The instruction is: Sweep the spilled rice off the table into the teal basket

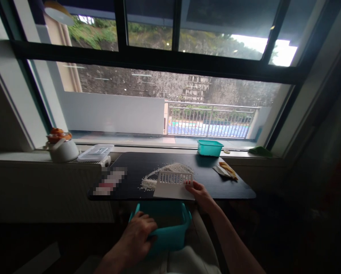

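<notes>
A heap of white grains (170, 173) lies on the black tabletop (230, 188). My right hand (200, 194) grips the right edge of a white slotted scraper (173, 185) that stands on the table just in front of the grains. My left hand (138, 238) is closed on the near rim of a teal plastic bin (170, 228), held below the table's front edge, above my lap.
A small teal container (210, 147) stands at the table's back edge. A yellow and white packet (226, 170) lies to the right. On the sill at left are a white kettle (61, 146) and a clear lidded box (96, 153). A window rises behind.
</notes>
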`<state>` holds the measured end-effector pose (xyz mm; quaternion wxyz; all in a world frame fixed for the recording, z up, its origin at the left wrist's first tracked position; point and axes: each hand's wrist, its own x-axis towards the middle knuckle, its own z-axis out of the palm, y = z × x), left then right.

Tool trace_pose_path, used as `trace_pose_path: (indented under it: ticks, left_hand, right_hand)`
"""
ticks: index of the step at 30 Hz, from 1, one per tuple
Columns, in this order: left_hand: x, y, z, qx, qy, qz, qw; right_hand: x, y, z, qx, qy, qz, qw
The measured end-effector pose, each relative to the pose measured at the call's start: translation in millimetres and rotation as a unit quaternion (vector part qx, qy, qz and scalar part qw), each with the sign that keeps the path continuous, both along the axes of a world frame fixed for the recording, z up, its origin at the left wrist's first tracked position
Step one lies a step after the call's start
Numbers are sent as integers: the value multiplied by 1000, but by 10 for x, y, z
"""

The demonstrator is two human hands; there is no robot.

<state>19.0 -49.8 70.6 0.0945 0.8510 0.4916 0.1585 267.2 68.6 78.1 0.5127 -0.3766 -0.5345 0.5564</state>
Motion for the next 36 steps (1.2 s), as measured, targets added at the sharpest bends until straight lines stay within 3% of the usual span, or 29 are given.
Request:
trace_pose_path:
  ticks: [6,11,25,29,36]
  left_hand:
    - [162,71,16,5,11,-31,999]
    - [255,82,59,1,13,-45,999]
    - [361,118,40,-16,23,-53,998]
    - [343,111,16,-15,17,-51,998]
    - [321,72,26,-2,7,-51,999]
  right_hand:
    - [533,69,-14,16,44,-176,983]
    - [811,75,-30,11,66,-239,969]
    - [423,-33,-65,-2,41,-134,990]
    - [441,-88,-40,-6,28,-115,993]
    - [594,-96,-72,-19,33,-150,988]
